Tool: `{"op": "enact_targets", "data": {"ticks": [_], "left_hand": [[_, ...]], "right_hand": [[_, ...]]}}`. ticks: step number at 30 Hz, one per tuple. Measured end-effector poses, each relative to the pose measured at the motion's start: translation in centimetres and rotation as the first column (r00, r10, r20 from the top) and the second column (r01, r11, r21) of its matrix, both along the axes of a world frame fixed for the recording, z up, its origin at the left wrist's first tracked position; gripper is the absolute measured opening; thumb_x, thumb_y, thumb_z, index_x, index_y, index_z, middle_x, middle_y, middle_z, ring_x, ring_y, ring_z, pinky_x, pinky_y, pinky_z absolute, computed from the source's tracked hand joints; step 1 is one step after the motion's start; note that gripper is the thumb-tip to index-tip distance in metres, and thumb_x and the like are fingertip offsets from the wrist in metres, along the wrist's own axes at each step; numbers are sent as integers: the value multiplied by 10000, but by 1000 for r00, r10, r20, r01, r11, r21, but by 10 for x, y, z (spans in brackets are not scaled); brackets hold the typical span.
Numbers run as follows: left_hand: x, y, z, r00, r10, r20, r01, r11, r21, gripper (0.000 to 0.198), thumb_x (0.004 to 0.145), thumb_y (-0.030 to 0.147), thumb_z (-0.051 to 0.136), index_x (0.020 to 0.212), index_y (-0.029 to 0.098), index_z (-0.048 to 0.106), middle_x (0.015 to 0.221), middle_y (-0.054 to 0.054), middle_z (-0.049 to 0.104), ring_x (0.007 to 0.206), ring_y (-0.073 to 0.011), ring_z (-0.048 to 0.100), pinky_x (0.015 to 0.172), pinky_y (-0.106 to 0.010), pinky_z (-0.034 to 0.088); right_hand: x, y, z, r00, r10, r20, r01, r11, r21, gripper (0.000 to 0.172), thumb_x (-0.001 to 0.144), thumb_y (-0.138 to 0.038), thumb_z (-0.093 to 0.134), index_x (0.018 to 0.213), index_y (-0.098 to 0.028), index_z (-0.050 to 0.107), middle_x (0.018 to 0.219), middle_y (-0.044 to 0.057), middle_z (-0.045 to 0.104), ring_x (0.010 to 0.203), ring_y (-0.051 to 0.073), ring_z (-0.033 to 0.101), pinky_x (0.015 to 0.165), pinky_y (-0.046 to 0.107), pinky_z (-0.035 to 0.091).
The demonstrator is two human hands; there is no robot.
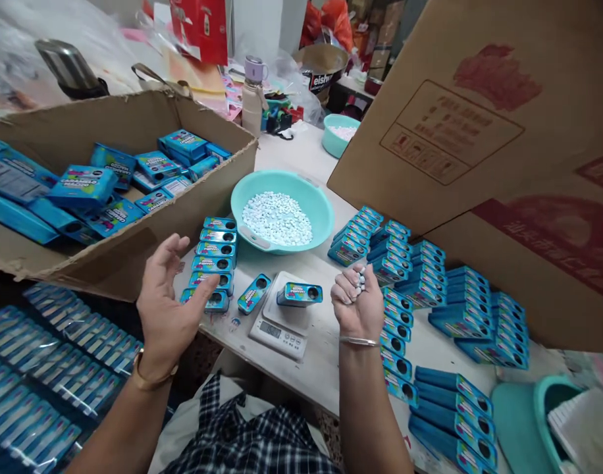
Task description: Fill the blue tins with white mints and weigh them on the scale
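Observation:
My right hand [358,299] is closed, palm up, around several small white candies [361,280] that show between thumb and fingers. Fingers apart and holding nothing, my left hand [170,303] hovers beside a row of blue tins [215,263] with round dark holes in their tops. Between my hands stands a blue tin [300,294] on a white digital scale [279,336]; the readout is too small to read surely. Another blue tin [255,293] sits just left of the scale. Behind them a turquoise basin [321,227] contains many white candies.
An open cardboard box [99,263] of blue tins is at the left. Several rows of tins [420,273] line the right, before a large carton [444,164]. Wrapped packs [49,368] lie low left. A second basin [331,141], a bottle [252,99] and a turquoise tub [519,415] stand around.

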State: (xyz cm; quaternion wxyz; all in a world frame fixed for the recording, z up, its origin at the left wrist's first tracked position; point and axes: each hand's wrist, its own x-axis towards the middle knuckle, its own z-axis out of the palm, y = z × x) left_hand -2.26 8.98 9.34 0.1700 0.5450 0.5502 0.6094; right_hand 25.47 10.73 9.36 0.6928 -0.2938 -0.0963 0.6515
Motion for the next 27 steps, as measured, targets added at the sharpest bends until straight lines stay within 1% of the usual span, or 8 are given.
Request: {"op": "enact_targets", "data": {"ticks": [2, 4, 8, 11, 14, 18, 21, 27], "left_hand": [[-1, 2, -12, 1000, -1, -13, 0, 998, -57, 675, 767, 323, 750, 1369, 263, 450, 1353, -69, 526, 1296, -262, 499, 1137, -474, 388], [1, 3, -18, 1000, -28, 5, 28, 996, -87, 656, 786, 332, 729, 1371, 272, 438, 1356, -60, 527, 1286, -248, 511, 1134, -464, 396], [13, 2, -17, 989, -137, 54, 144, 980, -137, 598, 819, 328, 694, 1360, 249, 451, 1341, -74, 550, 1285, -248, 513, 1132, -452, 395], [29, 0, -16, 964, -267, -6, 261, 944, -200, 594, 818, 327, 698, 1356, 258, 455, 1351, -73, 553, 1294, -249, 500, 1131, -445, 394], [47, 1, -16, 891, -439, -120, 400, 881, -253, 646, 808, 332, 709, 1385, 277, 423, 1390, -74, 518, 1299, -255, 484, 1121, -449, 397], [72, 8, -17, 727, -638, -253, 573, 767, -288, 696, 817, 294, 690, 1425, 261, 352, 1407, -96, 484, 1317, -269, 442, 1115, -465, 386], [86, 14, -20, 659, -682, -318, 597, 731, -331, 679, 817, 252, 679, 1414, 235, 354, 1368, -106, 499, 1293, -276, 442, 1092, -464, 397], [99, 19, -28, 629, -692, -354, 587, 721, -368, 623, 811, 223, 676, 1368, 223, 396, 1288, -97, 531, 1211, -281, 480, 1029, -453, 429]], "right_hand": [[-4, 3, 1, 999, -29, 44, 28, 1000, 10, 197, 883, -341, 596, 779, -203, 501, 555, -103, 348, 378, 37, 265, 336, 140, 237], [-8, 5, 2, 994, -64, 86, 64, 998, 3, 209, 880, -357, 598, 776, -202, 505, 553, -103, 350, 371, 34, 261, 330, 142, 227], [-18, 7, 3, 983, -108, 151, 112, 994, -13, 231, 864, -386, 618, 782, -197, 514, 556, -104, 351, 370, 27, 267, 335, 144, 224], [-27, 9, 1, 974, -130, 183, 136, 991, -18, 252, 847, -405, 638, 789, -194, 514, 555, -106, 349, 375, 26, 266, 341, 149, 220], [-34, 10, -3, 962, -153, 228, 161, 987, -20, 282, 820, -428, 667, 791, -197, 508, 549, -109, 349, 377, 26, 263, 345, 152, 206], [-40, 11, -6, 952, -167, 258, 174, 985, -5, 319, 803, -477, 672, 802, -202, 512, 536, -115, 345, 374, 26, 256, 348, 153, 186], [-42, 12, -8, 949, -173, 264, 179, 984, -1, 301, 815, -467, 658, 804, -203, 512, 534, -114, 347, 377, 27, 264, 355, 152, 194], [-40, 13, -9, 950, -183, 254, 188, 982, 1, 286, 842, -458, 627, 799, -202, 508, 526, -111, 340, 380, 28, 256, 361, 157, 182]]}}
